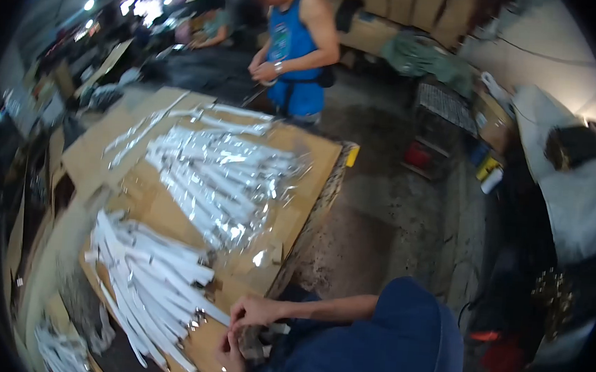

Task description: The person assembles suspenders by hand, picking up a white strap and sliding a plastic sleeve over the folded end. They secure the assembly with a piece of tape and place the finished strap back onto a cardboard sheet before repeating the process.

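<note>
Your left hand (227,354) and right hand (251,312) touch, grip unclear; glossy clear-bagged white strips (222,181) beyond them look done, bare white flat strips (153,286) beside them remain.

A grey concrete floor (393,213) is seen beside a cardboard-topped worktable (86,157). Brown boxes (400,3) are stacked at the back, a pale wall (563,45) is lit at right, and bright lamps (89,4) are dotted far left.

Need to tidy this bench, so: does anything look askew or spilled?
The loose white strips lie fanned out unevenly, some seemingly overhanging the cardboard sheet at its near edge. The clear-wrapped strips beside them lie crumpled and askew. Nothing looks broken.
</note>
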`<state>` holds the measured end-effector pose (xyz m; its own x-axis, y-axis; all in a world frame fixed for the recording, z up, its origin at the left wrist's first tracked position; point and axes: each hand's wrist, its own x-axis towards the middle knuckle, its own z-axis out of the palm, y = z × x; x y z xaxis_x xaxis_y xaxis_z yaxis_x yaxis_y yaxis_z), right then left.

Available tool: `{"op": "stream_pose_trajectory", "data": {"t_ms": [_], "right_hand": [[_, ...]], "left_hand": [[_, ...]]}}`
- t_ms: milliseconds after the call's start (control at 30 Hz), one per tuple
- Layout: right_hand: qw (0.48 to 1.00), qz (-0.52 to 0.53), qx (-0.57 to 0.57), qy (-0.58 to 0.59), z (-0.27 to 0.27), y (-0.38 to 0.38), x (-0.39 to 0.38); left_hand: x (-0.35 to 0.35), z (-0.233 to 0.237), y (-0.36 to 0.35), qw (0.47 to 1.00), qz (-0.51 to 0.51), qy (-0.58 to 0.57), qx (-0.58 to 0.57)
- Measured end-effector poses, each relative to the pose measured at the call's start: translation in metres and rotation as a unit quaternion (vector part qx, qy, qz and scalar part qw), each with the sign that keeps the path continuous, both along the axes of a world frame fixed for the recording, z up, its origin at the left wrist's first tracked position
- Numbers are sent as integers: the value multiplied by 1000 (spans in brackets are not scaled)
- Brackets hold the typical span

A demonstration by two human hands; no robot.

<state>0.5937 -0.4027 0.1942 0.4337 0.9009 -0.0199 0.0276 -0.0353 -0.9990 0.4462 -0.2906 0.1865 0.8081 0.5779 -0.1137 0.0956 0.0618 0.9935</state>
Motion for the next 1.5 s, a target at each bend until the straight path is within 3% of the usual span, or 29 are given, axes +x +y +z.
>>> {"op": "stream_pose_trajectory", "data": {"t_ms": [133,233,400,500,567,633,667,733,800,933,1000,1033,1167,1300,1500], "right_hand": [[999,-5,-42,0,14,-11,0],[1000,-30,3,-6,12,-14,-6],[993,15,37,109,-18,-7,-24],[992,41,33,112,-35,-1,-28],[995,28,8,99,-33,1,-30],[998,20,-10,56,-22,2,-29],[998,26,-12,65,-27,5,-27],[999,25,-24,42,-24,10,-28],[986,41,-56,153,-16,15,-31],[981,81,-42,173,-37,19,-42],[978,59,-37,199,-47,20,-48],[971,60,-53,227,-26,20,-50],[981,89,-55,161,-34,15,-47],[976,98,-36,189,-25,12,-50],[976,96,-30,194,-24,13,-48]], "left_hand": [[10,-5,0,999,-18,-6,49],[16,-4,-3,998,32,-21,49],[8,-8,-3,989,146,-36,4],[-3,-20,5,987,160,12,31],[-6,-40,7,979,204,-24,-12],[-7,-22,5,980,132,-68,-134],[-5,-19,-1,984,111,-90,-108],[-7,8,1,998,38,-1,-59],[-10,8,1,996,71,24,-46],[-20,-3,-6,981,175,24,-75],[-21,-1,-10,974,203,-71,-75],[-23,-11,-7,951,258,-119,-122],[-27,-22,0,949,294,-73,-86],[-26,-15,2,957,276,-23,-83],[-23,-26,1,970,229,-63,-46]]}}
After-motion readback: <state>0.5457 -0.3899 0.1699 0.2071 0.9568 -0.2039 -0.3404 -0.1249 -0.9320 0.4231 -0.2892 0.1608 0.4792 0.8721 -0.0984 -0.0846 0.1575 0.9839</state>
